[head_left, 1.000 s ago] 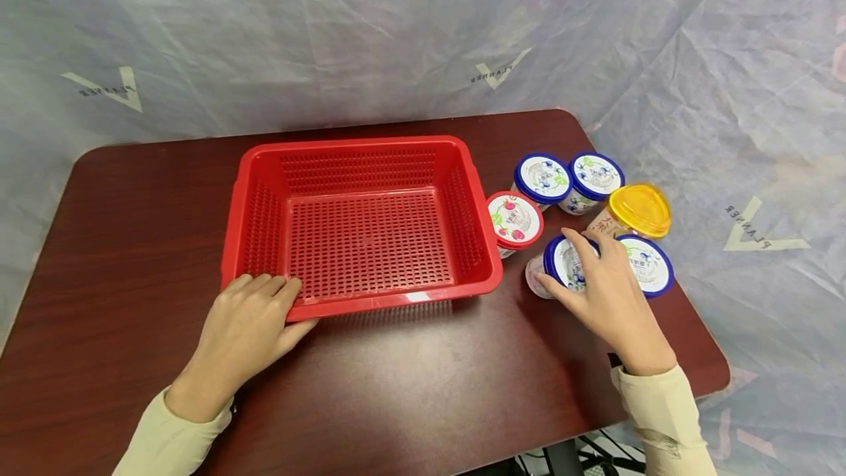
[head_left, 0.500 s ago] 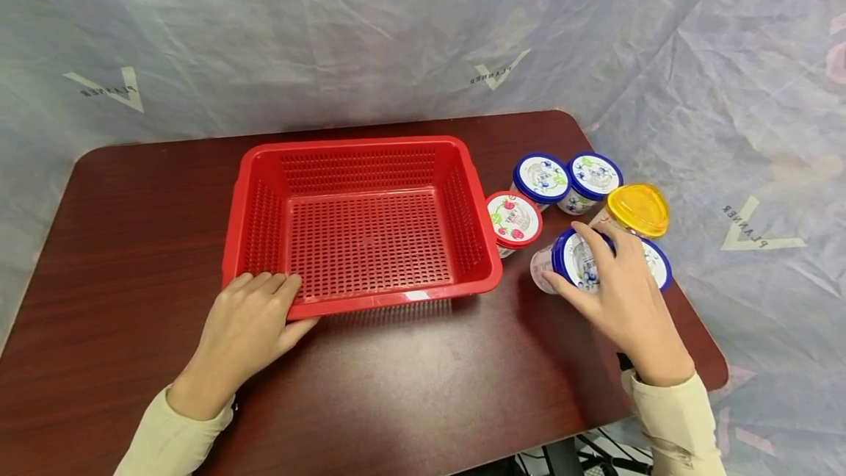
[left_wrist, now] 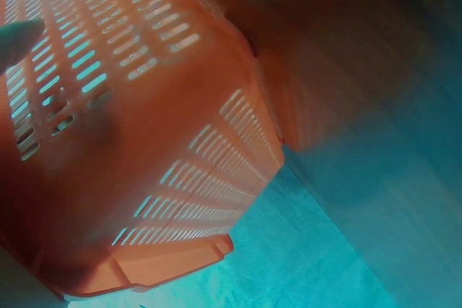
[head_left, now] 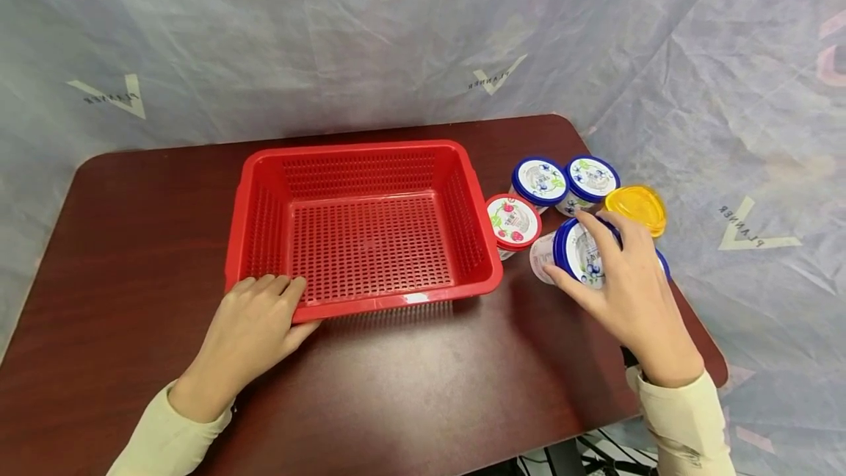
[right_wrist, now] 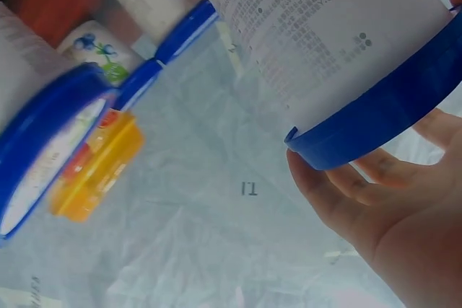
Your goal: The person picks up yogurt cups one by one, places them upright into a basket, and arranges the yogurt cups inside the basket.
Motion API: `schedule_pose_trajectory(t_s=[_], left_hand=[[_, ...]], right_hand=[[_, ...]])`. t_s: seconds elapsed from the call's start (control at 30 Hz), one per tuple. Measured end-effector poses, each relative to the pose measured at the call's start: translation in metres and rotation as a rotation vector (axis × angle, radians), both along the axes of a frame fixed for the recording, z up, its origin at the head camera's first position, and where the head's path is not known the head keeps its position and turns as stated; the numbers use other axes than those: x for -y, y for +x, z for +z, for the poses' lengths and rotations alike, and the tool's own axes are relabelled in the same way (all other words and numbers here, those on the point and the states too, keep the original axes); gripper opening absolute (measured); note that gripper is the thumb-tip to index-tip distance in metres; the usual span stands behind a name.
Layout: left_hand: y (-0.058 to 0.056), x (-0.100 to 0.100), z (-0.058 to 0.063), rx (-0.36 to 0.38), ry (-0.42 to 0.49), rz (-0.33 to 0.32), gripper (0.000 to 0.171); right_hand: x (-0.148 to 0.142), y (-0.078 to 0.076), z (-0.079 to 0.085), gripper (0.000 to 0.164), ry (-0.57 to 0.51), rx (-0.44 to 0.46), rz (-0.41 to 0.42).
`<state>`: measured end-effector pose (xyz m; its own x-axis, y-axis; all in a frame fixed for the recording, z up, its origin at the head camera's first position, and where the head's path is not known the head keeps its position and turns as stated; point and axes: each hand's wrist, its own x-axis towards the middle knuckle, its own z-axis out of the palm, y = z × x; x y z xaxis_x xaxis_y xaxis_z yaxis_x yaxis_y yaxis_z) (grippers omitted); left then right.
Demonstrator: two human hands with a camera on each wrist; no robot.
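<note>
In the head view my left hand (head_left: 251,336) grips the near left corner of the red plastic basket (head_left: 370,305), fingers over the rim and thumb below. The left wrist view shows the basket's slotted wall (left_wrist: 166,91) and a fingertip. My right hand (head_left: 631,300) holds a blue-lidded tub (head_left: 584,254) by its lid edge, tilted, with the lid facing me. In the right wrist view the tub's printed side (right_wrist: 325,41) shows a barcode, and the fingers curl against the blue lid. Another blue-lidded tub (head_left: 664,264) is mostly hidden behind this hand.
Right of the basket stand a red-lidded tub (head_left: 513,222), two blue-lidded tubs, one (head_left: 540,181) beside the other (head_left: 593,177), and a yellow-lidded container (head_left: 637,208). The dark red table (head_left: 410,380) ends at a grey cloth backdrop (head_left: 297,42).
My right hand has shifted slightly right with the tub, which now covers more of the blue-lidded tub behind it. My left hand keeps its grip on the basket.
</note>
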<state>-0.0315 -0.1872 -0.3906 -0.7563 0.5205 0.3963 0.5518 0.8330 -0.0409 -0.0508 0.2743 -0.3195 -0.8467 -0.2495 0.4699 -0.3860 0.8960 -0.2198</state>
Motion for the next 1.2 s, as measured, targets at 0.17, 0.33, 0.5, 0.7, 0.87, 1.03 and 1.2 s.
schedule_pose_trajectory(t_s=[0.17, 0.33, 0.5, 0.7, 0.87, 1.03, 1.2], left_hand=[[0.0, 0.0, -0.003, -0.01, 0.016, 0.002, 0.052], [0.0, 0.001, -0.003, -0.003, 0.013, 0.002, 0.053], [0.0, 0.001, -0.002, -0.007, 0.006, 0.003, 0.054], [0.0, 0.0, -0.002, -0.01, 0.004, -0.001, 0.056], [0.0, 0.0, -0.003, -0.01, 0.005, 0.0, 0.056], [-0.001, 0.0, -0.003, -0.016, 0.003, -0.002, 0.055], [0.0, 0.0, -0.003, -0.017, -0.002, -0.003, 0.056]], right_hand=[[0.004, 0.0, 0.011, 0.079, 0.004, -0.044, 0.026], [0.01, -0.004, 0.018, 0.076, -0.004, -0.077, 0.063], [0.017, -0.009, 0.023, 0.077, -0.008, -0.091, 0.077], [0.027, -0.015, 0.026, 0.077, -0.007, -0.102, 0.099], [0.037, -0.021, 0.028, 0.076, -0.03, -0.116, 0.146], [0.044, -0.025, 0.031, 0.077, -0.002, -0.091, 0.161], [0.051, -0.028, 0.031, 0.08, -0.005, -0.064, 0.182]])
